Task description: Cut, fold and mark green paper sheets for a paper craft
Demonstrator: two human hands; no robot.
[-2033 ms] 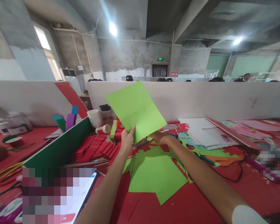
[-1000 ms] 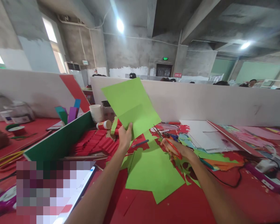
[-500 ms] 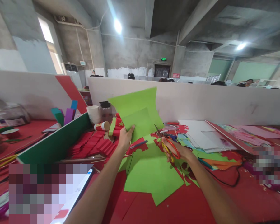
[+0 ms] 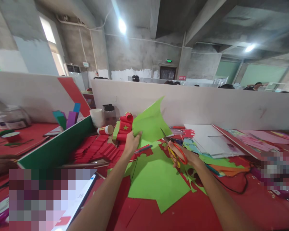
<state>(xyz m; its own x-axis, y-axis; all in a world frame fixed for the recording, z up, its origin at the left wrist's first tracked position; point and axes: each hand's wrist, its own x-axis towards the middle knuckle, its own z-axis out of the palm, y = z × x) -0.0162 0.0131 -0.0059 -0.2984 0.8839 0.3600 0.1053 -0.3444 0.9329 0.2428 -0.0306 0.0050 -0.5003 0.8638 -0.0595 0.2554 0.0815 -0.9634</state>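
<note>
My left hand [image 4: 132,141] pinches the lower left corner of a green paper sheet [image 4: 150,122], which stands up and curls above the table. In my right hand [image 4: 174,154] is a pair of scissors [image 4: 182,153] with red and yellow handles. Their blades point up and left, beside the sheet's right edge; whether they touch it I cannot tell. Below both hands, more green paper [image 4: 156,179] lies flat in overlapping pieces. A slim grey pen-like stick [image 4: 144,148] rests near my left wrist.
Left of my hands is a green divider board [image 4: 57,144] with red paper strips [image 4: 96,149] beside it. White cups [image 4: 97,117] and a dark-lidded jar [image 4: 109,115] stand behind. Cut green scraps [image 4: 194,179] and white sheets [image 4: 199,138] lie to the right. A white partition [image 4: 207,104] runs across the back.
The green sheet has turned and folded over in my left hand, so its upper left part no longer spreads out. The scissors have barely moved. At far left, another person's hand has come into view.
</note>
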